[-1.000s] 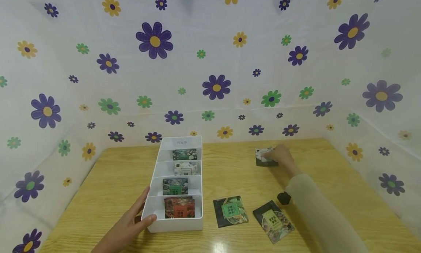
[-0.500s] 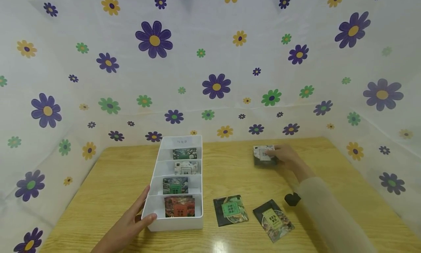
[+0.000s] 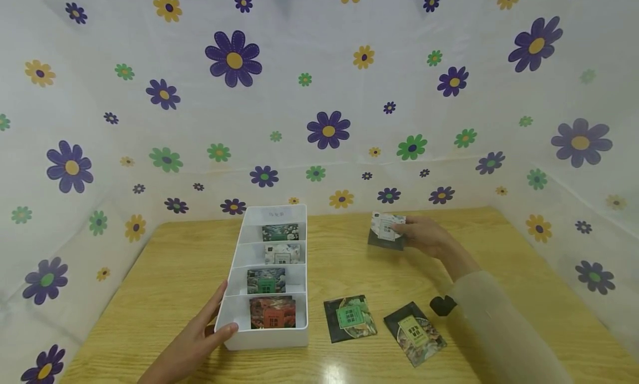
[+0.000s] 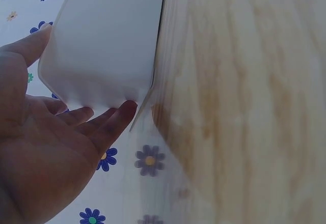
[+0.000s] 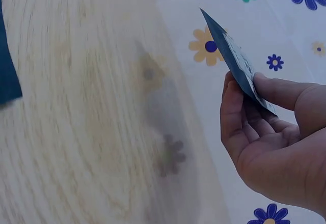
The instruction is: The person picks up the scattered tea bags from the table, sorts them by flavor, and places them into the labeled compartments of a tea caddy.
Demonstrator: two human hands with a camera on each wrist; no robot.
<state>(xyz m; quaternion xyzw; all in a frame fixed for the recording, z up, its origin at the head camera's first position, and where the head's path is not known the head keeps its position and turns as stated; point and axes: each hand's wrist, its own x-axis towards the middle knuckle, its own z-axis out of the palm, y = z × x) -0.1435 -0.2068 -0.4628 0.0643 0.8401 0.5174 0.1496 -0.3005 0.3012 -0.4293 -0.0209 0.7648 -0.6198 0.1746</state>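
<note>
My left hand (image 3: 198, 339) grips the near left corner of a white divided box (image 3: 266, 339). Its thumb lies at the front rim and its fingers against the long side, as the left wrist view of the box (image 4: 109, 35) also shows. In my right hand (image 3: 426, 237), a white-and-dark tea bag sachet (image 3: 385, 233) is pinched between thumb and fingers. The right wrist view shows this sachet (image 5: 237, 61) nearly edge-on, raised off the table. Inside the box stand a red sachet (image 3: 272, 313), a green-labelled one (image 3: 266, 281), a white one (image 3: 282, 254) and a dark green one (image 3: 280, 232).
A green-labelled sachet (image 3: 350, 318) lies flat right of the box. Beside it lies a yellow-labelled sachet (image 3: 415, 333). The wooden table (image 3: 165, 273) meets a flower-printed white cloth (image 3: 299, 45) at its back and sides. A small black object (image 3: 442, 305) sits at the right sleeve.
My right hand has picked the white-and-dark sachet up from the table and carried it a little left, tilting it up. The left hand has stayed on the box.
</note>
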